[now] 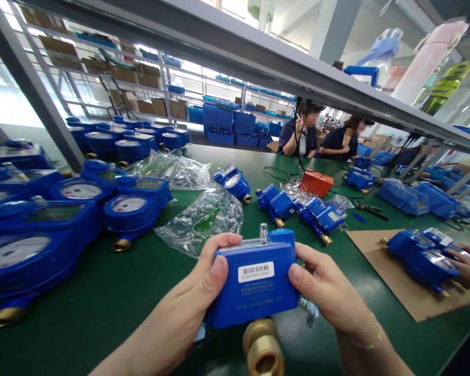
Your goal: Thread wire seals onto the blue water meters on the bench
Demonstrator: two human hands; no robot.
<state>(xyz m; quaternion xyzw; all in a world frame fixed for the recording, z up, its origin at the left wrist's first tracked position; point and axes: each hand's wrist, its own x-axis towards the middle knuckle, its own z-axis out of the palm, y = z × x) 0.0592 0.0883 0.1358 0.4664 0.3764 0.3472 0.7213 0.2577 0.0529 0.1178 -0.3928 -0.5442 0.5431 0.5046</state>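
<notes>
Held blue meter (254,297): far face hidden. Left hand (201,282) and right hand (327,287): some fingers hidden behind meter; both forearms (141,337) cut off by bottom edge. White label (256,272): digits too small to read; print below it too faint. Brass fitting (263,347): lower end cut off. Large blue meter (58,250): cut off by left edge. Co-worker's hand (468,266): cut off by right edge. Blue bins (218,138) at back: contents too small to tell.
</notes>
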